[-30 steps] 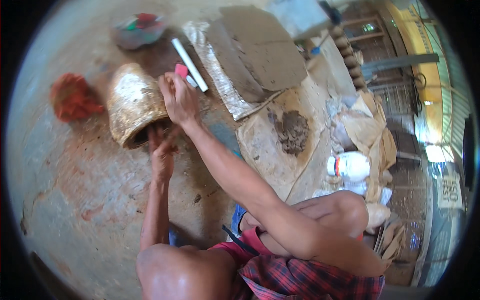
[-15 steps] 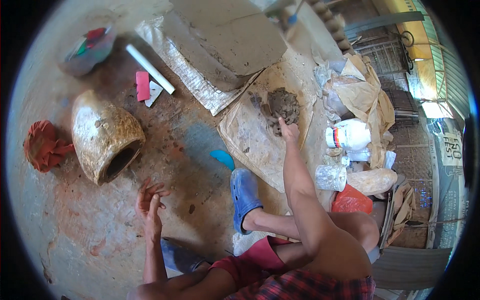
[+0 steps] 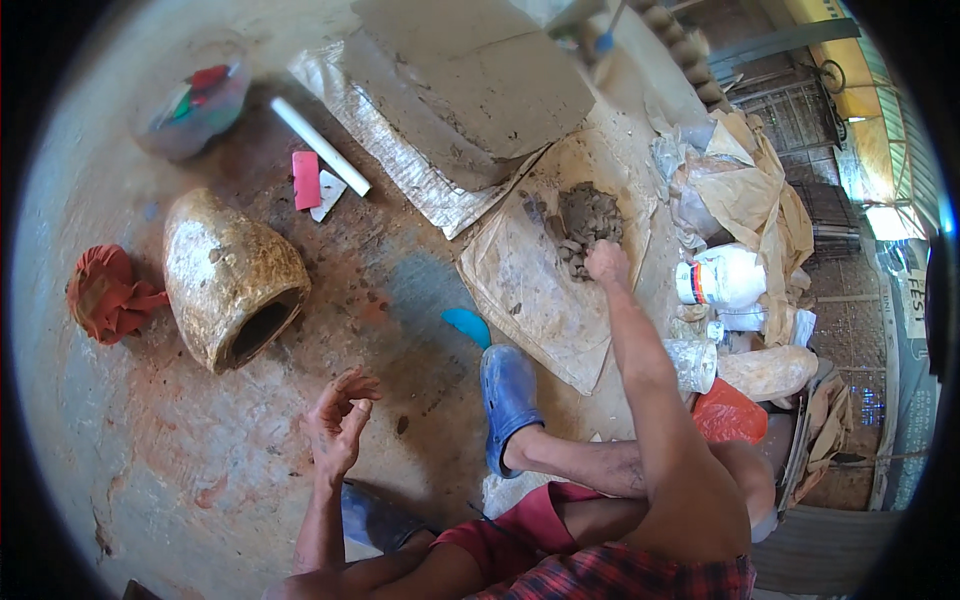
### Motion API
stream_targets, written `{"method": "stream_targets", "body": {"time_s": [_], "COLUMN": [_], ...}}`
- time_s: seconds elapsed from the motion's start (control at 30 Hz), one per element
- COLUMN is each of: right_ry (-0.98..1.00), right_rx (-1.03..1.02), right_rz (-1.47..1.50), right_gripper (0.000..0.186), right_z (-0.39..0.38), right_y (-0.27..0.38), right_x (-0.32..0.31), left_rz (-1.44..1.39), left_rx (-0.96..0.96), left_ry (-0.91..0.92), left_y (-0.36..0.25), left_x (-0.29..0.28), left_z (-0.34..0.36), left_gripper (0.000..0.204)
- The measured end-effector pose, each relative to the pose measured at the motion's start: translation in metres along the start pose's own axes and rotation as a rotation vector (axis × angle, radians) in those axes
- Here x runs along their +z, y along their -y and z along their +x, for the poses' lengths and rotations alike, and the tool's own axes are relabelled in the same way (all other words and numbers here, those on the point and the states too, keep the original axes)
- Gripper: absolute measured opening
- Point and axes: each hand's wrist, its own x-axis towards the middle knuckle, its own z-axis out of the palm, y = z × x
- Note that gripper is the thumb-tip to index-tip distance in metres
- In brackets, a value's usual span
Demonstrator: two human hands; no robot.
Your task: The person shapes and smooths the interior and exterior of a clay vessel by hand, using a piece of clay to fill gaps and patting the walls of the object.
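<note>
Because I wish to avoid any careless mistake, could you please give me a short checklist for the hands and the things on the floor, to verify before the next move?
1. Left hand free: ok, it looks empty, fingers loosely curled.
2. Right hand at the dark clay: ok, it is at the lump's edge.
3. Right hand's grip on clay: cannot tell, its fingertips are hidden.
4. Clay on the tan sheet: ok.
5. Inside of the hollow mottled form visible: not ok, its mouth shows only dark.
6. Teal curved piece in hand: not ok, it lies near the blue shoe.
</note>
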Motion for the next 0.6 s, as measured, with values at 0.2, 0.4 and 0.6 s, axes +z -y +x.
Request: {"method": "stream_targets", "body": {"time_s": [0.2,0.4,0.6], "right_ry": [-0.066,-0.702,-0.195], "right_rx": [-0.128,0.061,-0.146], "right_rz": [0.144,0.405,0.216], "right_gripper": [0.042,0.036,0.034], "right_z": [0.049,0.047,0.022], "right_y": [-0.074,-0.031,-0.018], "right_x": [-0.044,-0.031,0.033], "left_rz": [0.146,0.212,0.409], "left_rx": [-0.038,-0.032,0.103], "left_ry": [0.099,0.033,0.193], "left_y": [-0.005,-0.010,-0.026], "left_x": [0.012,-0.006,0.007], "left_z": [-0.003,-0.004,0.001], "left_gripper": [0.041,0.040,0.040]}}
